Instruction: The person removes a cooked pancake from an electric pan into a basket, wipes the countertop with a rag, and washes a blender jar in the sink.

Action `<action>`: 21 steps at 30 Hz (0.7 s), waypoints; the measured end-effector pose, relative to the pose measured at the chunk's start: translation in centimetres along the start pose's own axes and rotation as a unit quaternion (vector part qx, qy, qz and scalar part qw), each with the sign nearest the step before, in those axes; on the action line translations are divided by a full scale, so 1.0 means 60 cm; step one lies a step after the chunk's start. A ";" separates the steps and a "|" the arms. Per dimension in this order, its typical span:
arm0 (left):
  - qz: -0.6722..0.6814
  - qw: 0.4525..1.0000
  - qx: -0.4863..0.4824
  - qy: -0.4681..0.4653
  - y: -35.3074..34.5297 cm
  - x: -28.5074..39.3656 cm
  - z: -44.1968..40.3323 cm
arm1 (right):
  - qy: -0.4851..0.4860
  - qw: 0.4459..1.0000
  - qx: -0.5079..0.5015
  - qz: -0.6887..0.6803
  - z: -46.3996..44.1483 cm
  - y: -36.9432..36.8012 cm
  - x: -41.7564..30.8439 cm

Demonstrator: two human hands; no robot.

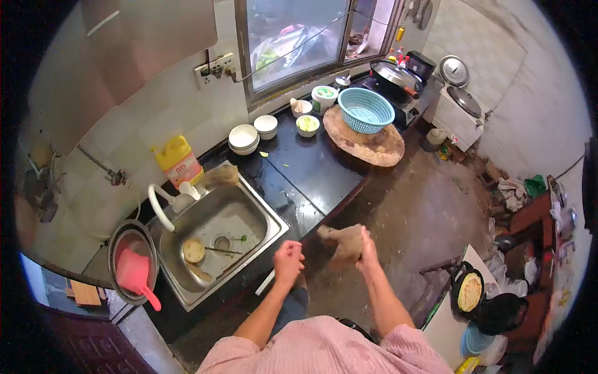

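Observation:
In the head view my right hand (369, 252) grips a brown cloth (344, 243), which hangs out to the left of the fingers over the floor. My left hand (288, 263) is closed in front of the counter edge, right of the sink. Whether anything is inside its curled fingers I cannot make out. A narrow white strip (265, 283) shows just below that hand; contact between them is unclear. The steel sink (274, 225) holds a round pale scrubber-like piece (194, 250) and some green scraps.
White bowls (243, 138) stand on the black counter (299, 181). A blue basket (366, 111) rests on a round wooden board (389, 149), near a lidded pan (395, 76). Left of the sink, a pink scoop (132, 271) lies in metal basins. A pan with a flatbread (470, 292) sits at right.

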State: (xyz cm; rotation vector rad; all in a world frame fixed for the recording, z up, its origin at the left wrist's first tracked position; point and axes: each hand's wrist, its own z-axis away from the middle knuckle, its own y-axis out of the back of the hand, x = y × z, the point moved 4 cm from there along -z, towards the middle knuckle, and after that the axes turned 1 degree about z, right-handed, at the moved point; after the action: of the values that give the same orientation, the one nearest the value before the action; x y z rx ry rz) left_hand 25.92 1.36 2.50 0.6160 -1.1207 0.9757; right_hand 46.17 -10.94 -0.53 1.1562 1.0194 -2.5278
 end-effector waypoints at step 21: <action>-0.019 0.989 0.112 0.096 -0.091 0.029 -0.316 | 0.371 0.482 -0.089 0.789 -0.503 -0.138 -0.087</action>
State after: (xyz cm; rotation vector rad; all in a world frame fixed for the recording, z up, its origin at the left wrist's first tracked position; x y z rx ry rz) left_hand 39.58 14.94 -2.09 0.7044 -0.8330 1.1119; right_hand 64.36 14.40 -6.44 1.7587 -0.0734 -0.3771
